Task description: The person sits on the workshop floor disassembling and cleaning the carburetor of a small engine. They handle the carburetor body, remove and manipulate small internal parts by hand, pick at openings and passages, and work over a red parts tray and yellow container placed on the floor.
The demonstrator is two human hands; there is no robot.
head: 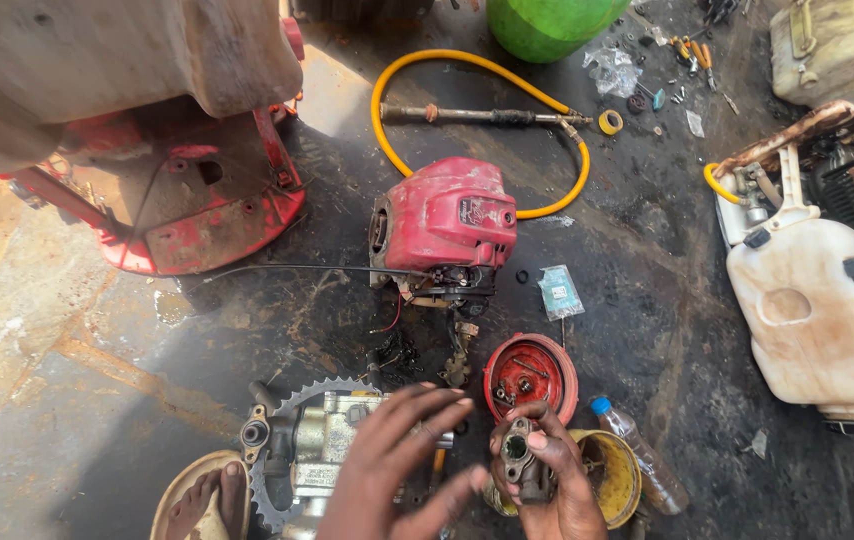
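Head view, looking down at an oil-stained concrete floor (647, 300).

Right hand (552, 480): grip closed around a small grey metal part with a round bore (517, 452), held upright at bottom centre, just above a yellow bowl (619, 480).

Left hand (392, 465): fingers spread wide, holding nothing, hovering over a metal pump assembly (332, 440) with a toothed gear ring (272, 455), low in the view beside the right hand.

Nearby: red round cover (530, 375) just above the right hand; clear plastic bottle with blue cap (642, 455) lying beside the bowl; a bare foot in a sandal (209, 500) at lower left.

Further up: red small engine (447, 215); yellow hose (427, 65) looping behind it; small blue-green packet (559, 292); red metal base (197, 200) at left; white tank unit (817, 310) at right; green container (547, 25) at the top edge.
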